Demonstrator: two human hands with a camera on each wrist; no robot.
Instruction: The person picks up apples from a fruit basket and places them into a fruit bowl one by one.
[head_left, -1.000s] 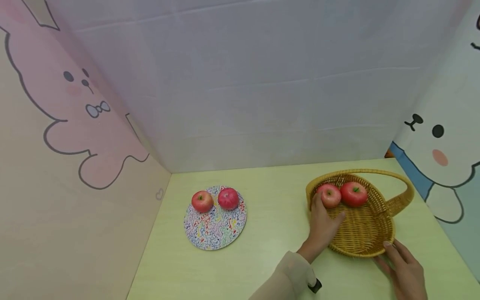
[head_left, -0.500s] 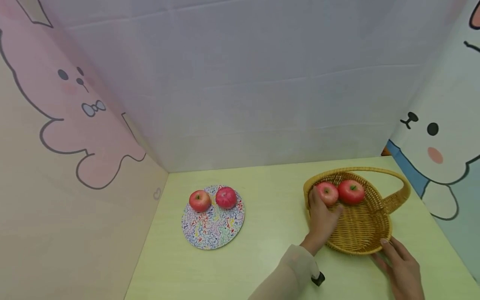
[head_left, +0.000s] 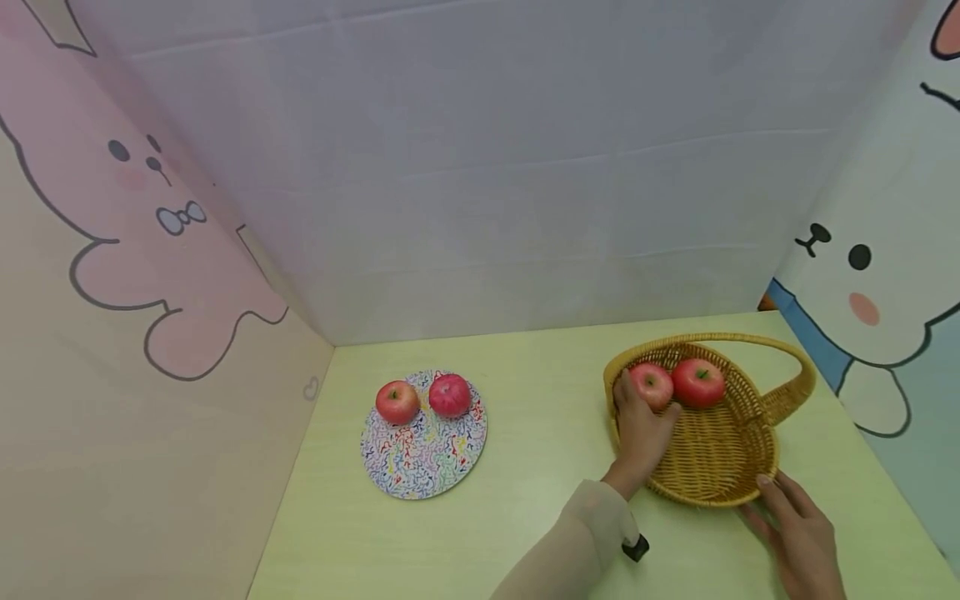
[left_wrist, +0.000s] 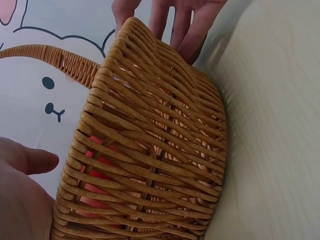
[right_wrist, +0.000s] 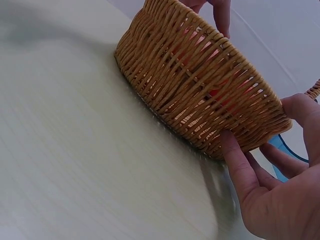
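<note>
In the head view, a brown wicker basket [head_left: 708,462] with an arched handle stands at the right of the table. Two red apples lie at its far side, a paler one [head_left: 652,385] and a deeper red one [head_left: 699,383]. My left hand [head_left: 641,437] reaches over the near left rim and holds the paler apple, fingers at its left, thumb at its lower right. My right hand [head_left: 806,533] grips the basket's near right rim. In the right wrist view, its thumb lies on the rim and its fingers [right_wrist: 240,167] press the outer wall from below.
A round plate with a colourful squiggle pattern [head_left: 423,467] lies at the left of the pale table [head_left: 525,467]. On it are an apple [head_left: 397,402] and a darker pinkish-red round fruit [head_left: 450,396]. Cloth walls with cartoon animals enclose the table's back and sides.
My left thumb has drawn in closer to the paler apple. The right hand keeps its grip on the rim. The whole head view has shifted slightly.
</note>
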